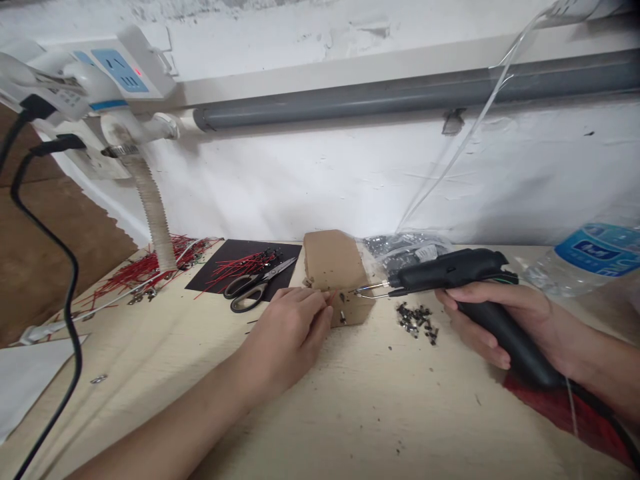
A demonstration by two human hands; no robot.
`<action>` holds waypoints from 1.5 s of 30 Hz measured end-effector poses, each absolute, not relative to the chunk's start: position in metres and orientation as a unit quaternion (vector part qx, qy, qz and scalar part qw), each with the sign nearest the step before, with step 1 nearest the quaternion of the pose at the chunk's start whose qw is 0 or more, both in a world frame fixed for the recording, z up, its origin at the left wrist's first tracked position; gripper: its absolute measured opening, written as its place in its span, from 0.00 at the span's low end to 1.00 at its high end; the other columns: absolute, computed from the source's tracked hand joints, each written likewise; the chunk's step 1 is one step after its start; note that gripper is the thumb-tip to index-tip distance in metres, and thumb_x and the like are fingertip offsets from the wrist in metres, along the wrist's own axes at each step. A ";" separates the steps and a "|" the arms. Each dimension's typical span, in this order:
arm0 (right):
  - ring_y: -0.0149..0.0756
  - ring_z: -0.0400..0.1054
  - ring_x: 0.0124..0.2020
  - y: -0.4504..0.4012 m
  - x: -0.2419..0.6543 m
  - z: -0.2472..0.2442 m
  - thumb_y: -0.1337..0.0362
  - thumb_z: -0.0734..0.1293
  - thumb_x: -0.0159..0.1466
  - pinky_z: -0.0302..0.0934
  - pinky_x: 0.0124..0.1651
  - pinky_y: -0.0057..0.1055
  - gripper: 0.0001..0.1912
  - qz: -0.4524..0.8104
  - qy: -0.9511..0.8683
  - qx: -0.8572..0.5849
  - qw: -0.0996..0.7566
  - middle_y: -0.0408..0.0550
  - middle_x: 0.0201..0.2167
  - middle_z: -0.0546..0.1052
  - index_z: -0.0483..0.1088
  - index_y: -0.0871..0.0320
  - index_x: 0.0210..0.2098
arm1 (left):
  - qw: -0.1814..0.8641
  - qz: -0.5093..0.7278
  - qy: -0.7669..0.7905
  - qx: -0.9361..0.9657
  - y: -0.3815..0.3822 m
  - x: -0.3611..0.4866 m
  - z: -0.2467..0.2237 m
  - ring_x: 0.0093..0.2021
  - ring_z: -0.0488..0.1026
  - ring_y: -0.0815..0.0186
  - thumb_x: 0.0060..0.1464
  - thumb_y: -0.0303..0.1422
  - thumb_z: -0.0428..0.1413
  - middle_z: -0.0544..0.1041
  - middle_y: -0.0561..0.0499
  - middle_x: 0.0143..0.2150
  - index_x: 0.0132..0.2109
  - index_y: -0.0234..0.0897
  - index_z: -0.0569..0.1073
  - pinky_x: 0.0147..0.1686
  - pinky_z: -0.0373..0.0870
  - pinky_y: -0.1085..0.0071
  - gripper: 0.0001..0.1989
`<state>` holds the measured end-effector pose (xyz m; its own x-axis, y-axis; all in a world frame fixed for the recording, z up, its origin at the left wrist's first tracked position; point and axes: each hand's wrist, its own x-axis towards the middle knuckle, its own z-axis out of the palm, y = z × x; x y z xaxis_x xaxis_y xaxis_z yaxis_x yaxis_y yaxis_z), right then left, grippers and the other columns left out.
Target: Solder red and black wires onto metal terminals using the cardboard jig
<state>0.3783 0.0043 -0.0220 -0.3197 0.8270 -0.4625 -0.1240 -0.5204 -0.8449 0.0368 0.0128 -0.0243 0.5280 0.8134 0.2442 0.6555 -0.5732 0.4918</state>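
My right hand [540,330] is wrapped round a black gun-shaped soldering iron [445,268], its metal tip pointing left over a piece of brown cardboard [334,260]. My left hand [293,323] rests at the cardboard's left edge with fingers pressed together near the tip. What lies between those fingers is too small to make out. A small metal part [343,317] lies on the cardboard below the tip. Under the iron, a heap of small black and silver parts [417,322] sits on the table.
Black-handled scissors [247,291] and red wires [235,267] lie on a black sheet [207,279]. More red wires [120,280] are piled at the left by a ribbed hose [155,213]. A plastic bag [407,247] and a bottle [585,257] stand right. A black cable [73,267] hangs left.
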 end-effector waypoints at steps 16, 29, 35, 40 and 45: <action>0.33 0.63 0.09 0.004 0.376 -0.017 0.49 0.74 0.59 0.58 0.12 0.24 0.16 0.712 -0.355 -0.515 0.319 0.42 0.11 0.71 0.74 0.55 0.26 | 0.173 0.226 0.428 0.858 0.013 0.037 -0.022 0.37 0.72 0.61 0.74 0.32 0.46 0.74 0.50 0.34 0.34 0.38 0.67 0.47 0.67 0.58 0.16; 0.31 0.63 0.10 0.003 0.367 -0.010 0.47 0.75 0.58 0.57 0.13 0.24 0.23 0.694 -0.372 -0.535 0.307 0.42 0.10 0.69 0.71 0.56 0.18 | 0.170 0.226 0.428 0.858 0.013 0.037 -0.024 0.37 0.71 0.62 0.74 0.32 0.47 0.74 0.51 0.34 0.34 0.38 0.67 0.44 0.66 0.60 0.15; 0.30 0.61 0.10 0.001 0.366 -0.009 0.47 0.75 0.57 0.56 0.13 0.25 0.20 0.689 -0.369 -0.540 0.311 0.40 0.10 0.69 0.73 0.55 0.21 | 0.169 0.227 0.427 0.859 0.014 0.037 -0.023 0.36 0.71 0.62 0.74 0.32 0.47 0.74 0.51 0.33 0.34 0.38 0.68 0.45 0.66 0.59 0.16; 0.30 0.61 0.10 0.001 0.367 -0.009 0.47 0.73 0.61 0.56 0.14 0.25 0.22 0.692 -0.383 -0.527 0.310 0.41 0.11 0.69 0.72 0.56 0.21 | 0.171 0.228 0.423 0.860 0.013 0.037 -0.023 0.36 0.71 0.62 0.74 0.32 0.46 0.74 0.50 0.34 0.34 0.38 0.68 0.44 0.66 0.60 0.16; 0.29 0.62 0.11 0.002 0.365 -0.009 0.47 0.74 0.61 0.57 0.14 0.24 0.24 0.695 -0.386 -0.524 0.305 0.42 0.12 0.69 0.70 0.56 0.18 | 0.172 0.229 0.423 0.860 0.013 0.037 -0.022 0.37 0.71 0.61 0.74 0.32 0.46 0.74 0.50 0.34 0.35 0.38 0.68 0.44 0.66 0.60 0.15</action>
